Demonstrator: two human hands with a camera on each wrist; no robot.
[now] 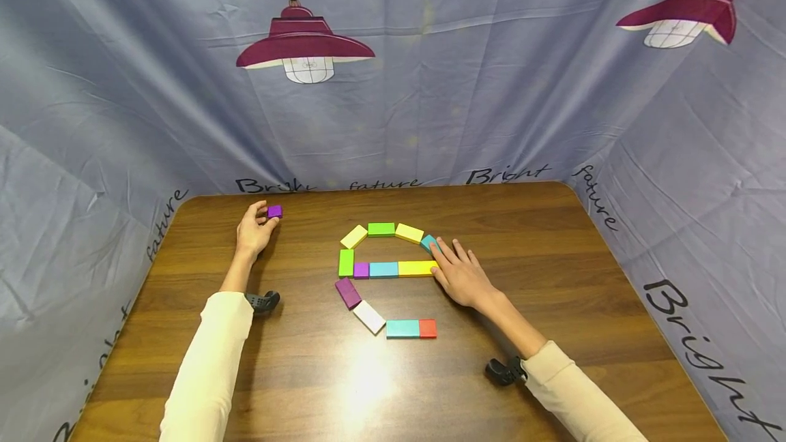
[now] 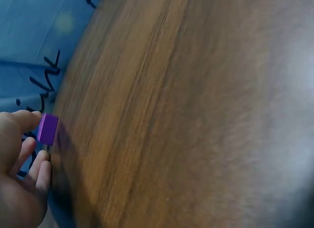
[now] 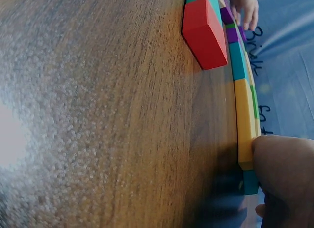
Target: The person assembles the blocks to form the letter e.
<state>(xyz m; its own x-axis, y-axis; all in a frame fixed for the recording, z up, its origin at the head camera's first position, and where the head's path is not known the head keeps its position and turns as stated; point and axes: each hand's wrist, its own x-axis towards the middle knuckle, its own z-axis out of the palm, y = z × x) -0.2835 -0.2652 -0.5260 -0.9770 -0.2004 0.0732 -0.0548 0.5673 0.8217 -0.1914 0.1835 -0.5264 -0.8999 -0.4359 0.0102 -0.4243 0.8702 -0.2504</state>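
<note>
From the head camera, the left hand (image 1: 254, 232) pinches a small purple block (image 1: 274, 211) in its fingertips, the block at about one o'clock from the palm, near the far left part of the desk (image 1: 552, 244). The right hand (image 1: 459, 275) lies flat, fingers straight and a little spread, its tips touching the teal block (image 1: 428, 243) at eleven o'clock and the long yellow block (image 1: 416, 267) at nine o'clock.

At the left wrist, the purple block (image 2: 47, 128) sits between thumb and fingers (image 2: 41, 174), at the desk's edge.

At the right wrist, a fingertip (image 3: 282, 179) presses the end of the yellow block (image 3: 244, 120); the red block (image 3: 203, 31) lies apart at twelve o'clock.
</note>
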